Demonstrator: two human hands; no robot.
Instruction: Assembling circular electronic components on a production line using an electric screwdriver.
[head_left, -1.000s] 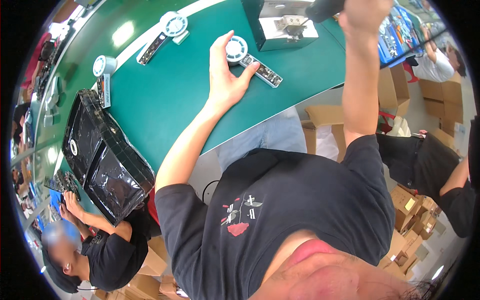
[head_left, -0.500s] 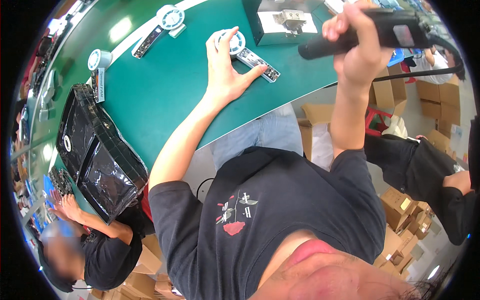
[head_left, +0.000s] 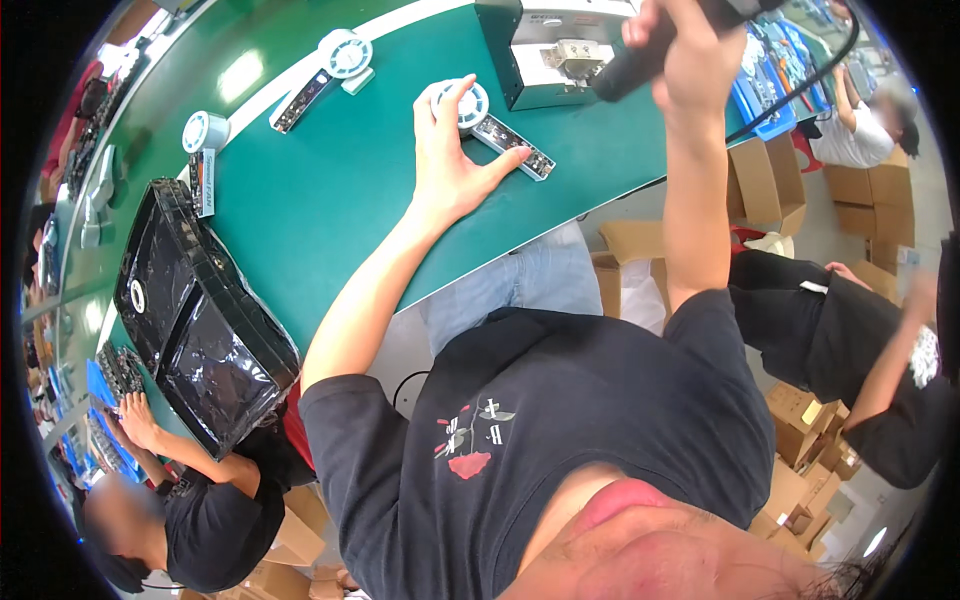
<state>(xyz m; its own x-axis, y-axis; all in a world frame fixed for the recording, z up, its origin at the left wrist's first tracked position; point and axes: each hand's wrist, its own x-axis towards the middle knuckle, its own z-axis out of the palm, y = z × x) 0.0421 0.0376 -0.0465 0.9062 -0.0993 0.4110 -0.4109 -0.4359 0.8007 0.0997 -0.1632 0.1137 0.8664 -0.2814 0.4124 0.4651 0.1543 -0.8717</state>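
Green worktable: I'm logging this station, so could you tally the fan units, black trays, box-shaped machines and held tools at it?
Fan units: 3, one at the left hand
Black trays: 1
Box-shaped machines: 1
Held tools: 1, in the right hand
Total: 6

Left hand spread, right hand curled

The left forearm point(head_left: 370, 285) slants up and inward, its wrist nearly straight. The left hand point(head_left: 445, 165) spans wide — fingers point(head_left: 424, 118) pointing away from the body, thumb point(head_left: 497, 167) stretched out to the right. The right forearm point(head_left: 697, 205) reaches almost straight forward; the right hand point(head_left: 695, 72) is raised, its fingers curled — slightly blurred.
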